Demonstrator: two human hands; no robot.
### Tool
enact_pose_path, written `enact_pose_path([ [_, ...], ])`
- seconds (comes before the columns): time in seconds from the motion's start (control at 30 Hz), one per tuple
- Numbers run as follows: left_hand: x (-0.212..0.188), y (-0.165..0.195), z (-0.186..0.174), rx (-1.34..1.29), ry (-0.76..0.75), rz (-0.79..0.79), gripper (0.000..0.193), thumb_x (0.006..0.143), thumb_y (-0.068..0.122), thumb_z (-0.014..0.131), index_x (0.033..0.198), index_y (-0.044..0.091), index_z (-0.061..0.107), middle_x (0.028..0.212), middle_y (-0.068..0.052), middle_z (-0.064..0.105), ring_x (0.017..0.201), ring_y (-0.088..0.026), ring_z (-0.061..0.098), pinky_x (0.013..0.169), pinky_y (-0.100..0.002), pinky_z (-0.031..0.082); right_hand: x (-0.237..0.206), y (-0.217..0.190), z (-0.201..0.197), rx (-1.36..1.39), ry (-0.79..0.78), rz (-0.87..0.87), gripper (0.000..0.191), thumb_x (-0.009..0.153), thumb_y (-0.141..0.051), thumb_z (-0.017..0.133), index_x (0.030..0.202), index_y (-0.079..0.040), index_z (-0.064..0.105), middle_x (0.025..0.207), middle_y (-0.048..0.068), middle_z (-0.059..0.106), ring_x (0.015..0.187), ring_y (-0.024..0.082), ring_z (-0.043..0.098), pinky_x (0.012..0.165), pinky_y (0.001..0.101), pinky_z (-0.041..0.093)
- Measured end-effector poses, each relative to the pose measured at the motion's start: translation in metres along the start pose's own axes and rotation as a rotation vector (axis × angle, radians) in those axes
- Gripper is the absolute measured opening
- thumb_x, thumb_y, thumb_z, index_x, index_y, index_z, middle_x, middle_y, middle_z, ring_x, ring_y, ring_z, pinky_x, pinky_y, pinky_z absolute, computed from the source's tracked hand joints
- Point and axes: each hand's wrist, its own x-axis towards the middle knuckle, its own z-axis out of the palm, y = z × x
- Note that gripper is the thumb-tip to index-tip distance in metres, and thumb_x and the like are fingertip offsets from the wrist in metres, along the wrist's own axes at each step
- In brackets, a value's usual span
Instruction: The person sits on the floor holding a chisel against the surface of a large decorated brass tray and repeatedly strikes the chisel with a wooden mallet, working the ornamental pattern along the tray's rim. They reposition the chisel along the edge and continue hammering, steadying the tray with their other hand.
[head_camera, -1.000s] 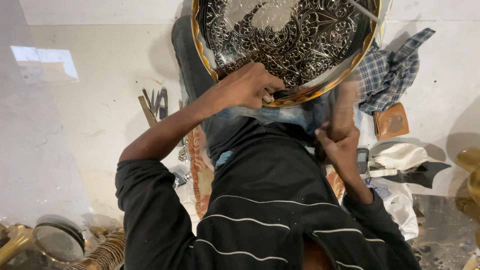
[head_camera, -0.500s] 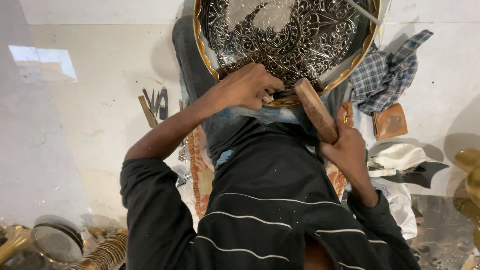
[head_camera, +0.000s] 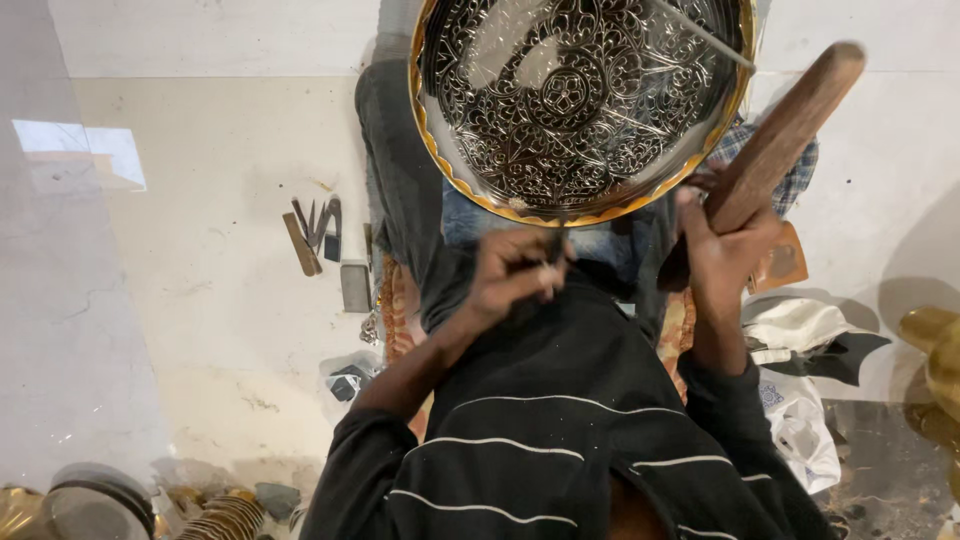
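A large round metal tray (head_camera: 470, 185) with an engraved floral pattern and a gold scalloped rim rests on my lap, tilted toward me. My left hand (head_camera: 515, 272) is closed on a small dark chisel (head_camera: 555, 243) whose tip meets the tray's near rim. My right hand (head_camera: 722, 245) grips a thick wooden mallet (head_camera: 785, 135), raised and angled up to the right, beside the tray's right edge. My dark striped sleeves fill the lower part of the view.
Several small chisels and a wooden block (head_camera: 312, 232) lie on the pale floor to the left. A checked cloth (head_camera: 800, 175), a brown pouch (head_camera: 783, 262) and white bags (head_camera: 800, 335) sit at right. Brass pieces (head_camera: 935, 350) stand at far right, round metal items (head_camera: 95, 505) at bottom left.
The mallet has swung up and out to the right, away from the chisel. My left hand slid back from the tray's rim toward my body, and the view has shifted.
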Motion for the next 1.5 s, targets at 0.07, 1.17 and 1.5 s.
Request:
enact_pose_path([
  [0.07,-0.007,-0.016,0.013,-0.161,-0.144,-0.262,0.033,0.097,0.02,0.064,0.119,-0.006,0.067,0.083,-0.008,0.07,0.065,-0.008,0.06,0.061,-0.022,0.048,0.015,-0.007,0.003,-0.051,0.016,-0.037,0.03,0.095,0.001,0.077,0.122,0.007,0.065,0.103,0.009,0.073,0.089,0.014,0.069,0.082,0.0295,0.055],
  [1.17,0.0,-0.018,0.017,0.477,0.033,0.029,0.035,0.094,-0.004,0.06,0.129,-0.004,0.061,0.105,-0.016,0.073,0.093,-0.022,0.072,0.085,-0.034,0.059,-0.001,0.027,0.006,-0.274,0.03,-0.209,0.028,0.097,0.004,0.082,0.116,0.008,0.061,0.099,0.015,0.068,0.089,0.018,0.065,0.083,0.0358,0.055],
  [1.5,0.076,0.036,-0.044,0.685,-0.027,0.083,0.036,0.094,-0.004,0.068,0.13,0.001,0.064,0.108,-0.014,0.078,0.096,-0.021,0.08,0.083,-0.033,0.067,-0.027,0.015,0.012,0.45,0.14,-0.232,0.035,0.1,0.011,0.073,0.121,-0.004,0.048,0.099,0.01,0.061,0.071,0.017,0.066,0.067,0.0333,0.058],
])
